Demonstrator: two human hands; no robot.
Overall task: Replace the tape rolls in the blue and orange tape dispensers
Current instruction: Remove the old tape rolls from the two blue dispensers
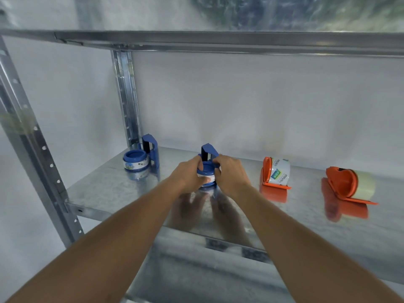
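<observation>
1. Head view looks down two bare forearms to a galvanised metal shelf point(105, 193), where both hands meet on the middle blue dispenser point(208, 153)
2. Left hand point(189, 174) has its fingers curled round the left side of the tape roll point(206, 177) seated in that dispenser; right hand point(229, 173) curls round the right side, its fingertips at the base of the upright blue blade guard
3. That roll lies flat with its hub axis pointing straight up, directly between the two palms, so I'd judge any removal has to go upward or toward the person; neither hand is clearly nearer
4. Dispenser is smooth, hard blue plastic with a round core and a boxy guard at the back; the roll looks glossy, with a white label
5. A second blue dispenser point(142, 160) with its own roll stands well apart to the left, near the slotted steel upright
6. To the right sit two orange dispensers: the nearer one point(274, 173) holds a printed roll on edge, the far one point(347, 184) a pale, translucent-looking roll
7. Shelf surface is shiny enough to mirror hands and dispensers
</observation>
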